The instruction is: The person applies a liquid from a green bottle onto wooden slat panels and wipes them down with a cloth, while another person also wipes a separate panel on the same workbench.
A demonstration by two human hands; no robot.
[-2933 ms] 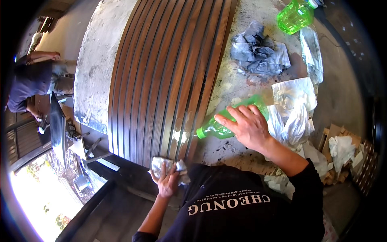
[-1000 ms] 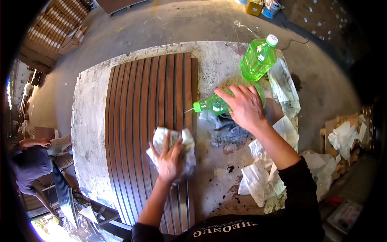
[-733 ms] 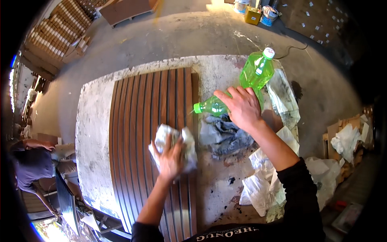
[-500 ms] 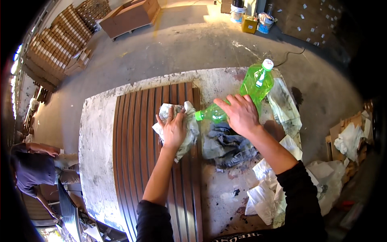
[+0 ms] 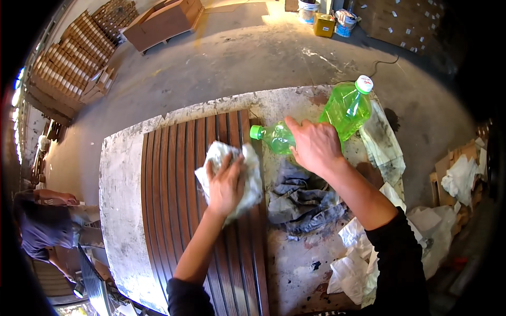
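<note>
On slatted panel (image 5: 176, 179): white rag (image 5: 252, 184) under left hand (image 5: 225, 188).

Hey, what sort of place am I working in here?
Probably a workshop or small factory. The stained worktable bears a grooved brown panel, slatted stacks stand at the far left, and buckets flank a yellow tin on the floor.
</note>
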